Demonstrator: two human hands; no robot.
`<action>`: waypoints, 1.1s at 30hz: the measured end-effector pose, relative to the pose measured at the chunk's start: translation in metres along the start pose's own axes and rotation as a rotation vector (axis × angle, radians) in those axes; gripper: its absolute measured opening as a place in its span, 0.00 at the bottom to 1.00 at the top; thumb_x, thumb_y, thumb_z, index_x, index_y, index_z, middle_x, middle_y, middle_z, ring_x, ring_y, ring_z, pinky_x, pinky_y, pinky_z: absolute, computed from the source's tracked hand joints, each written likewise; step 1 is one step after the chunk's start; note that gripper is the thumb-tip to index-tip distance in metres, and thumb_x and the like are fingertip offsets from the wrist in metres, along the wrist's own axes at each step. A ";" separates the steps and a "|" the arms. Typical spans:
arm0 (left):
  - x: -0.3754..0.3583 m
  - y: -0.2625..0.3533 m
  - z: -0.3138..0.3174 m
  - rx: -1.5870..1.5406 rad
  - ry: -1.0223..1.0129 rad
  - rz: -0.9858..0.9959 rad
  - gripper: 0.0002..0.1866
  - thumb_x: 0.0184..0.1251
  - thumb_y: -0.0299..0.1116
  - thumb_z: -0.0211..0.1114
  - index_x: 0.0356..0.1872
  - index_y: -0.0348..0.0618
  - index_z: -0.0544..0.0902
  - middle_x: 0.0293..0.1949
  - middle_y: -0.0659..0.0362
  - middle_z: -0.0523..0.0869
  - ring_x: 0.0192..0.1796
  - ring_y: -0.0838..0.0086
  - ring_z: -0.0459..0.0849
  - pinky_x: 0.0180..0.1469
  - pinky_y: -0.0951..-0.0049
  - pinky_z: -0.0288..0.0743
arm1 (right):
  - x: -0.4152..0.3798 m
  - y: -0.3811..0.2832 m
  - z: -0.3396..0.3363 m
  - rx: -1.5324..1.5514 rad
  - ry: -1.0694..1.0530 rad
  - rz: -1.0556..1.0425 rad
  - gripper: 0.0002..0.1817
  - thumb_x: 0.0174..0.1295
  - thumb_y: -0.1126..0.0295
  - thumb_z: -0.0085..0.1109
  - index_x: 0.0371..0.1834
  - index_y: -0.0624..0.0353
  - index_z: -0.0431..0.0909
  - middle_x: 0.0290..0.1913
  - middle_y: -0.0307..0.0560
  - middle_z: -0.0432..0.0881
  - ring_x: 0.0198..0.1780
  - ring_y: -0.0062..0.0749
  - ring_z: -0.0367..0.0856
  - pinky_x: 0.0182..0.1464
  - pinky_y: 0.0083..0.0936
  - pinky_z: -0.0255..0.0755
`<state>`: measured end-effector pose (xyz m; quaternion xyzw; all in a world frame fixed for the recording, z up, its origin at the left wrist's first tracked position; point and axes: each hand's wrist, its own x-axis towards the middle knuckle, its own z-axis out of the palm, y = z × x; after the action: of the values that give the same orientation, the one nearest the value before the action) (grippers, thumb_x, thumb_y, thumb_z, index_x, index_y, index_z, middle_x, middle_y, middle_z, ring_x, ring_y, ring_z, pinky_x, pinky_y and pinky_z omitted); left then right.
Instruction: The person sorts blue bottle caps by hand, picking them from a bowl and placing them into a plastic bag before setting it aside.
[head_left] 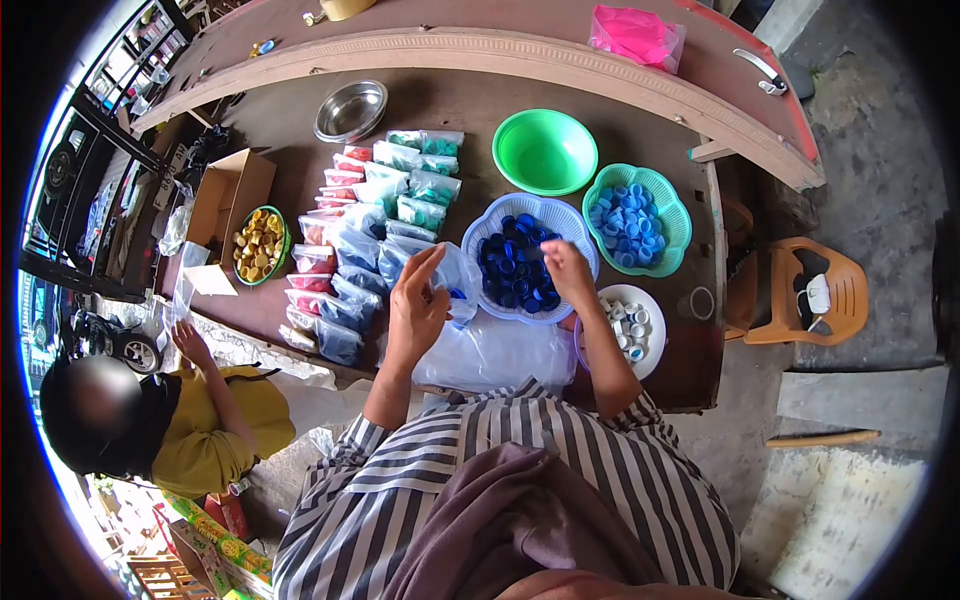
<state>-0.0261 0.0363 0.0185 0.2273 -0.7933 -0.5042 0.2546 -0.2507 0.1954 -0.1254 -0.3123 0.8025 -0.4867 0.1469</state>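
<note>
My left hand (pixel 418 308) is raised at the front of the table, its fingers partly curled against a clear plastic bag (pixel 460 277). A little dark blue shows low in that bag. My right hand (pixel 569 272) is at the right side of a pale blue basket (pixel 589 232), with its fingers bent together; what they hold, if anything, is hidden. Dark blue bottle caps (pixel 510 262) fill the basket's bottom. Under my hands, a stack of clear plastic bags (pixel 500 355) lies along the table's front edge.
Left of my hands lie rows of filled bags (pixel 370 235). Around the basket stand a green basin (pixel 545 152), a teal basket (pixel 684 225) of light blue caps and a white bowl (pixel 655 335) of white caps. A person (pixel 215 425) is at left, near a cardboard box (pixel 232 195).
</note>
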 end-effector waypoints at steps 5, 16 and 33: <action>-0.007 0.002 -0.009 -0.011 0.016 0.023 0.30 0.55 0.16 0.54 0.63 0.36 0.77 0.60 0.49 0.79 0.24 0.80 0.79 0.27 0.78 0.80 | -0.038 0.034 0.020 -0.527 -0.232 -0.171 0.13 0.54 0.73 0.67 0.44 0.57 0.83 0.46 0.49 0.82 0.50 0.48 0.81 0.53 0.35 0.75; -0.027 0.004 -0.009 -0.019 0.002 -0.003 0.28 0.56 0.16 0.54 0.63 0.36 0.77 0.59 0.50 0.78 0.24 0.79 0.80 0.27 0.77 0.80 | -0.039 0.023 0.022 -0.048 0.011 -0.007 0.13 0.56 0.83 0.62 0.45 0.61 0.81 0.45 0.52 0.78 0.41 0.41 0.84 0.44 0.33 0.78; -0.019 0.008 0.006 -0.012 -0.045 0.088 0.30 0.54 0.14 0.53 0.63 0.37 0.77 0.59 0.48 0.79 0.22 0.78 0.80 0.27 0.76 0.76 | -0.050 -0.161 -0.009 0.091 0.018 -0.620 0.13 0.59 0.78 0.64 0.48 0.59 0.82 0.50 0.48 0.81 0.50 0.42 0.82 0.53 0.33 0.76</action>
<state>-0.0166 0.0552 0.0201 0.1792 -0.8051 -0.5022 0.2599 -0.1597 0.1797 0.0163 -0.5308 0.6478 -0.5464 -0.0016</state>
